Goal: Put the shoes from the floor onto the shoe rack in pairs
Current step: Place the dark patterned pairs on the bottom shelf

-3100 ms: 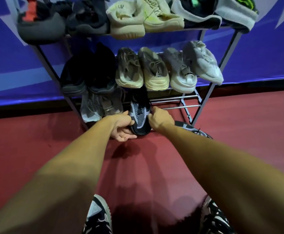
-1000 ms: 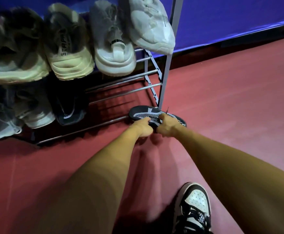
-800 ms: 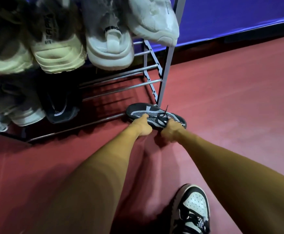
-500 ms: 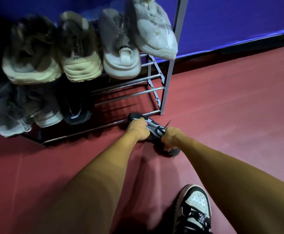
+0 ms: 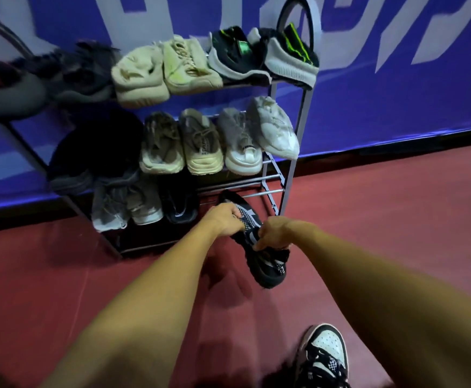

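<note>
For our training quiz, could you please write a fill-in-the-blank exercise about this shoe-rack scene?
The left hand and right hand grip the mesh shoe in front of the ___ tier of the shoe rack.
The rack has ___ tiers.
The floor is ___.
Missing words: bottom, three, red.

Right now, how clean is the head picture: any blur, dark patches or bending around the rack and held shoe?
Head view: dim; the dark shoes at the middle shelf's left sink into shadow; the top-left shoes are smeared by blur; wide-angle bending slants the shoe rack; the black mesh shoe gripped by left hand and right hand reads fairly clear.
</note>
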